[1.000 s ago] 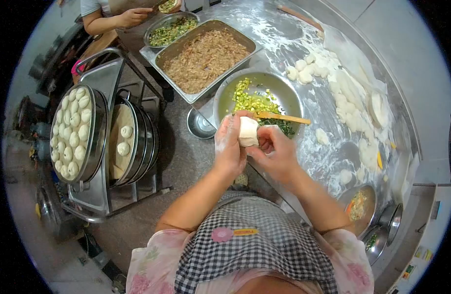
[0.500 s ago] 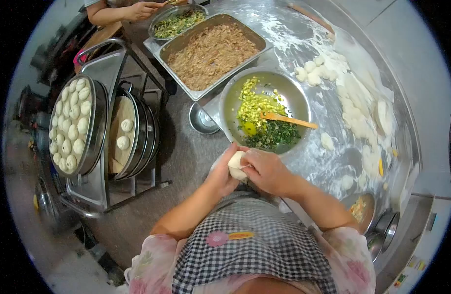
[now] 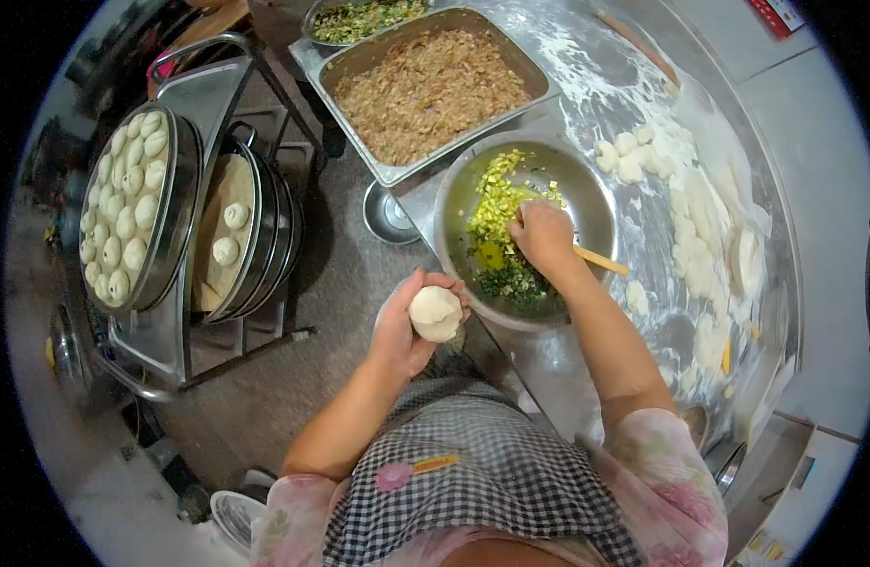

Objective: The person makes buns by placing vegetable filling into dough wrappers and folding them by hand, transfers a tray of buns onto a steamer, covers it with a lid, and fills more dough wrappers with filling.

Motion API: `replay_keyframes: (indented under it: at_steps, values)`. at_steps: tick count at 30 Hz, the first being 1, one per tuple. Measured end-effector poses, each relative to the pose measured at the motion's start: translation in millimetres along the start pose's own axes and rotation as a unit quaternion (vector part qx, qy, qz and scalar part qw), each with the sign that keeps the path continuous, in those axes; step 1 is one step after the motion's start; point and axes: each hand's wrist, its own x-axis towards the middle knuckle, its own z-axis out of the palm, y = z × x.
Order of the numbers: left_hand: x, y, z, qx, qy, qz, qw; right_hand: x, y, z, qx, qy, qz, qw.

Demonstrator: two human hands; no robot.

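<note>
Pale dough [image 3: 435, 314] sits in the left hand [image 3: 395, 326], fingers half curled, beside the bench's [image 3: 548, 367] near edge. Over the steel bowl [image 3: 594, 194], the right hand [image 3: 545, 238] bunches its fingers; any grip on the wooden spatula [image 3: 601, 261] is unclear.

Spatula [image 3: 601, 260]: far end hidden by right hand [image 3: 545, 236] | right fingertips: mostly hidden, grip not shown | left hand [image 3: 404, 326]: palm covered by dough [image 3: 435, 314] | upper bowl [image 3: 312, 36]: cut off by top edge
</note>
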Motion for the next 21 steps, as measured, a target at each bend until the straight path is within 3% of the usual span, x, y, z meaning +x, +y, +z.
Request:
replay_keyframes:
  at_steps: [3,8,14,17,18,20,21]
  values:
    - [8.1,2.2,17.2,0.028,0.036,-0.006,0.999,4.1,6.6,2.8,0.026,0.013,0.02,0.999]
    - [47.4,-0.2,41.3,0.109,-0.013,-0.006,0.994,-0.1,12.9,-14.9,0.181,0.029,0.041,0.982]
    - [97.7,-9.4,66.6,0.237,-0.039,0.032,0.97,-16.6,3.9,-64.1,0.271,0.084,-0.022,0.959]
    - [105.4,-10.1,74.6,0.29,-0.065,0.021,0.955,-20.8,10.9,-71.7,0.323,0.034,0.002,0.946]
    - [107.9,-10.3,76.8,0.301,-0.068,0.008,0.951,-22.8,17.8,-74.0,0.508,0.006,0.037,0.86]
    - [107.3,-8.0,88.3,0.243,0.005,-0.034,0.969,-27.0,35.0,-80.8,0.805,-0.051,0.096,0.583]
    - [104.5,-7.0,93.1,0.212,0.044,-0.053,0.975,-32.9,40.3,-86.3,0.806,-0.032,0.06,0.588]
